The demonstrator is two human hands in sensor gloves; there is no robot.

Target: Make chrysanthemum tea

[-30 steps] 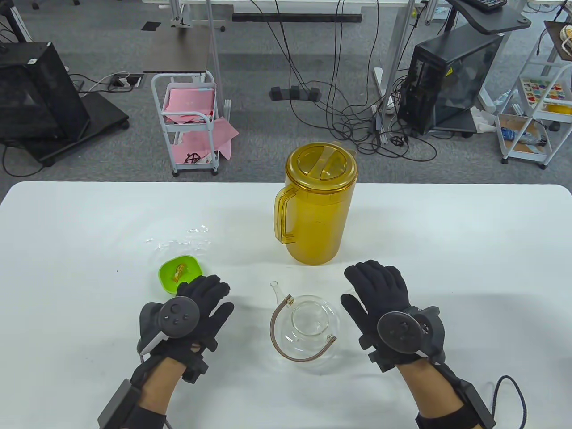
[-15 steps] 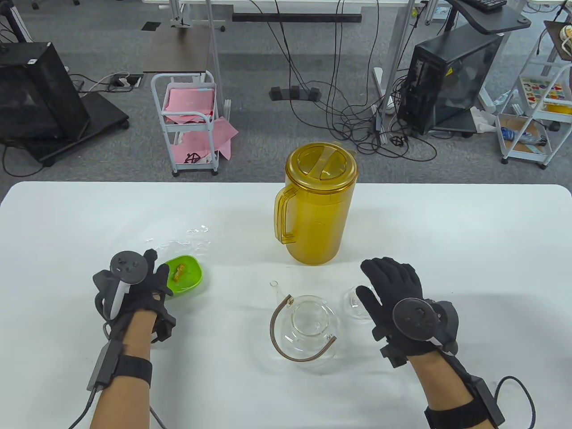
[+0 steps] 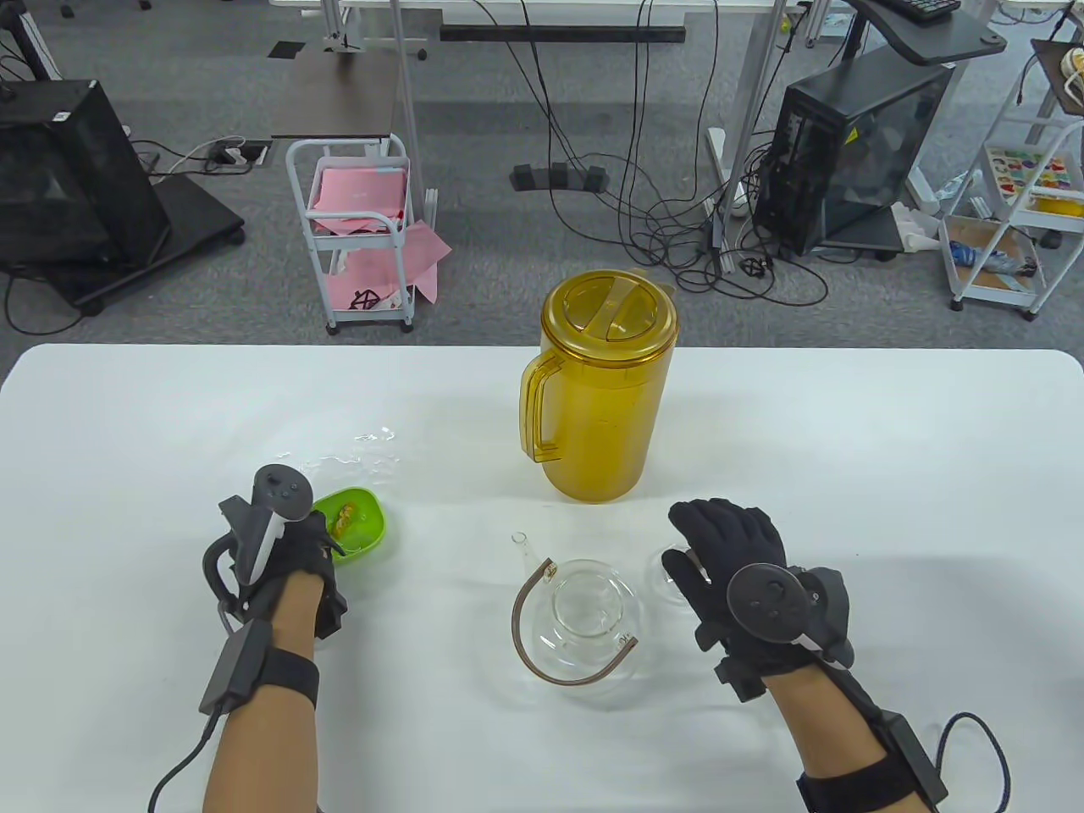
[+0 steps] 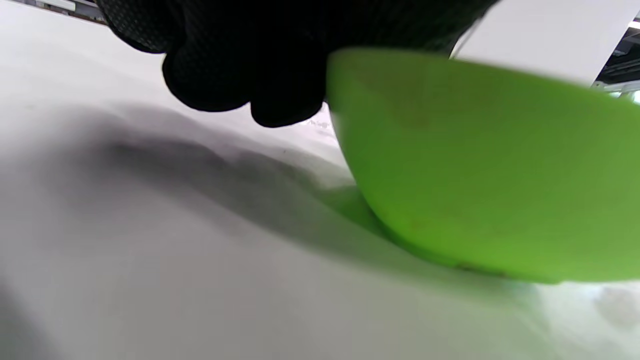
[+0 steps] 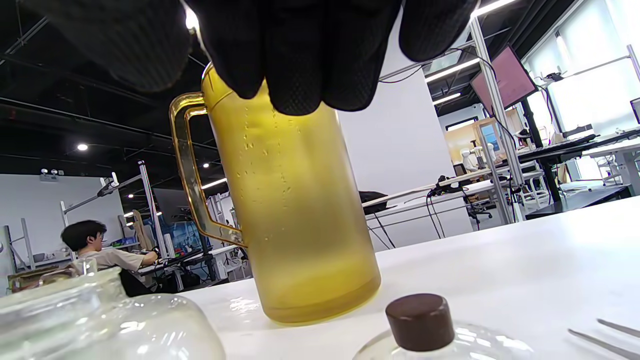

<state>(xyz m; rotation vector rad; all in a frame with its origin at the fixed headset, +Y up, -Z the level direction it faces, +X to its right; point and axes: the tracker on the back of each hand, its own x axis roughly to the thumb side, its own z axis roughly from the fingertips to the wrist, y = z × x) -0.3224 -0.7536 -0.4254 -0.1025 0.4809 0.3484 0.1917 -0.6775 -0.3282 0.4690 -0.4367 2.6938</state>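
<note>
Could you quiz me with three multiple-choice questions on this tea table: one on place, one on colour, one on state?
1. Where does the round glass teapot lid with a brown knob lie?
A on the teapot
B on the table under the right hand
C in the bowl

2. What colour is the small plastic bowl?
A green
B red
C white

3. The tall amber plastic pitcher is:
A tipped over
B upright, lidded
C upright, lidless

Answers: 1 B, the right wrist view shows it on the table below the fingers; 2 A, bright green; 3 B, its lid sits on.
</note>
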